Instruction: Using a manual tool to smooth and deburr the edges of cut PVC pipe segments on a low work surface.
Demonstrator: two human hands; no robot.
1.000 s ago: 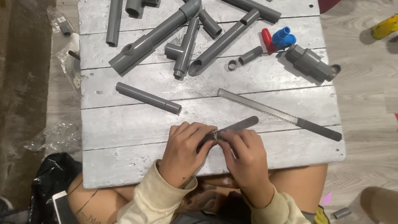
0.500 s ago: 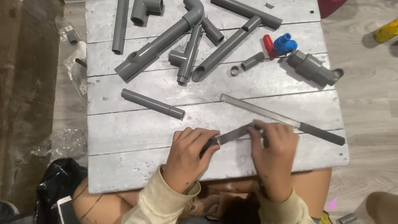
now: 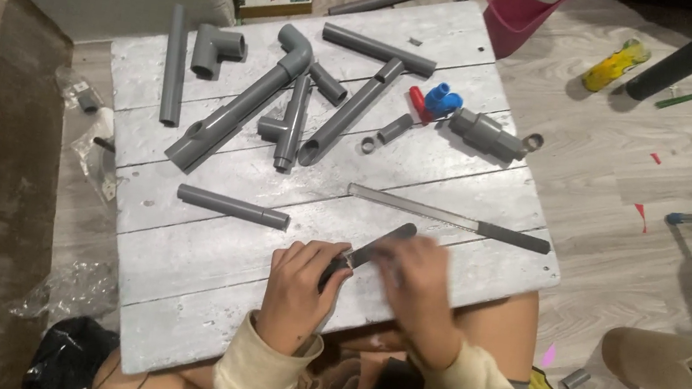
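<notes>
Right hand [image 3: 421, 283] slid back, blurred, left hand [image 3: 299, 290] both gripping slim grey pipe [image 3: 375, 246].

on my white plank board [image 3: 179, 262] i count five loose straight grey plastic pipes: one upright at the left [image 3: 175, 63], one lying near me [image 3: 233, 206], one at the top [image 3: 379, 49], one short stub [image 3: 327, 83], one shorter stub [image 3: 395, 127]. one grey elbow fitting [image 3: 216, 48] lies apart. three joined grey pipe assemblies: a long one with an elbow [image 3: 237, 111], a tee piece [image 3: 289, 122], a slanted one [image 3: 352, 112]. one chunky grey coupling [image 3: 485, 134], two small grey rings [image 3: 368, 144] [image 3: 533, 142], one blue cap [image 3: 442, 101], one red piece [image 3: 418, 104], one long metal file [image 3: 449, 218]. my two hands, left [image 3: 299, 290] and right [image 3: 422, 287], share one dark pipe piece [image 3: 365, 254].
</notes>
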